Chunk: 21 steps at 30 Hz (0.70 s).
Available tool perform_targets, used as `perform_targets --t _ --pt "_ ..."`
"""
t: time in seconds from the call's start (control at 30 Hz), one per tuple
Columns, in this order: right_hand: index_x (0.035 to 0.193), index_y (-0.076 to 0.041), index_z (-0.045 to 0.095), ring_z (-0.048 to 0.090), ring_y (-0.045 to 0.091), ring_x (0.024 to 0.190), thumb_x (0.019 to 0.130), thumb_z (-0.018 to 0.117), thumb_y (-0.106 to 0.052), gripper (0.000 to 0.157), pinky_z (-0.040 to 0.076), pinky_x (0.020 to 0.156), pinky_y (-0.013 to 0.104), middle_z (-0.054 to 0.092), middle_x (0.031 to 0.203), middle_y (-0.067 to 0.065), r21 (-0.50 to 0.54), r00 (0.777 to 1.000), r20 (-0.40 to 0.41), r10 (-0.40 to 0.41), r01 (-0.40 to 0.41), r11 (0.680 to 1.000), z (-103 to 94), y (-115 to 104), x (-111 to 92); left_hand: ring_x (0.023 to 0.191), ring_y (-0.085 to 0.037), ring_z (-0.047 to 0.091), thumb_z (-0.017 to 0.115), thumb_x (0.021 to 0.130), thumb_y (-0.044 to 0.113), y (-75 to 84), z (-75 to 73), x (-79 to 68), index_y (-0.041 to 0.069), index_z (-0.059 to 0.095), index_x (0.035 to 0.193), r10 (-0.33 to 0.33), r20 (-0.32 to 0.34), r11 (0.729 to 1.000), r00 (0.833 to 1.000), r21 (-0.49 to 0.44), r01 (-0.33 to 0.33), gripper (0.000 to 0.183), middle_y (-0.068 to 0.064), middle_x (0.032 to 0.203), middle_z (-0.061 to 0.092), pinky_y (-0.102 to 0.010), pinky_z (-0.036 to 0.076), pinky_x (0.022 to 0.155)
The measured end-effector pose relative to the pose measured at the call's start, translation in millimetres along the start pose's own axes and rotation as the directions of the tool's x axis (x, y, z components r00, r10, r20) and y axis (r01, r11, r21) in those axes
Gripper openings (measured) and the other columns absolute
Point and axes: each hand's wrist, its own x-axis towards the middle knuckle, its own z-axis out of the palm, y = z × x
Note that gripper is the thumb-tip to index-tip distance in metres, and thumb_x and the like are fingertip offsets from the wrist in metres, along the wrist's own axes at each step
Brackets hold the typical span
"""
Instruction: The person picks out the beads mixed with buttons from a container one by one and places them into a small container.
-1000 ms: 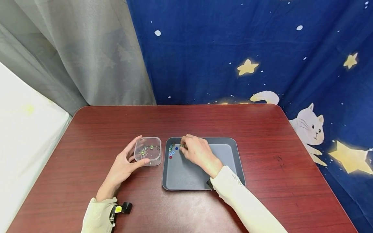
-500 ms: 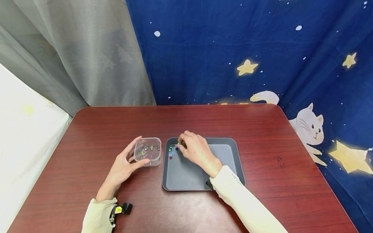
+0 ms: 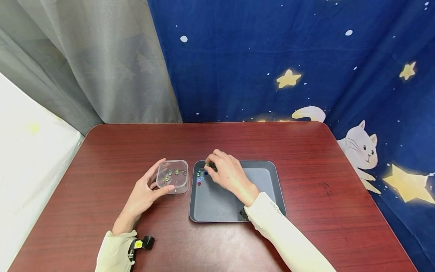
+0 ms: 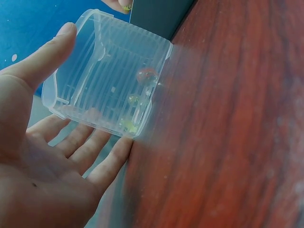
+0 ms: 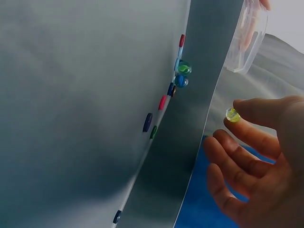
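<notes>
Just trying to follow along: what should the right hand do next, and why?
Probably carry the pinched marble into the clear box: the right hand holds it over the tray, while the left hand grips the box, where similar marbles lie.

curtained-off nook; starry blue cat-print curtain point(image 3: 238, 56), grey drape point(image 3: 122, 75), reddish table point(image 3: 316, 170)

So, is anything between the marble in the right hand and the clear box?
Just edges to clear: the tray's left rim and the clear box's wall lie between the marble and the box's inside. Nothing else visible blocks it.
</notes>
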Motion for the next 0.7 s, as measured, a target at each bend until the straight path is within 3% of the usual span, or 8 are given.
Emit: perform_targets --t 0.47,0.7 --pt "0.109 -0.022 0.076 0.062 0.009 0.083 0.098 0.074 -0.031 0.014 0.055 0.082 0.033 0.066 0.104 -0.007 0.036 0.998 -0.040 -0.041 0.043 0.998 -0.5 -1.9 4.4 0.127 -0.021 0.066 0.083 0.091 0.022 0.2 0.4 2.2 0.027 0.030 0.165 0.001 0.007 1.000 1.000 -0.003 -0.001 0.091 -0.007 0.165 0.042 -0.012 0.052 0.092" --pt "0.110 -0.022 0.076 0.063 0.011 0.089 0.099 0.073 -0.033 0.016 0.054 0.085 0.034 0.067 0.107 -0.006 0.053 0.998 -0.036 -0.055 0.057 0.997 -1.8 -4.9 5.5 0.132 -0.026 0.062 0.082 0.092 0.025 -1.6 -0.5 1.9 0.029 0.029 0.165 -0.008 0.000 1.000 1.000 0.022 0.008 0.091 -0.008 0.165 0.041 -0.011 0.051 0.095"
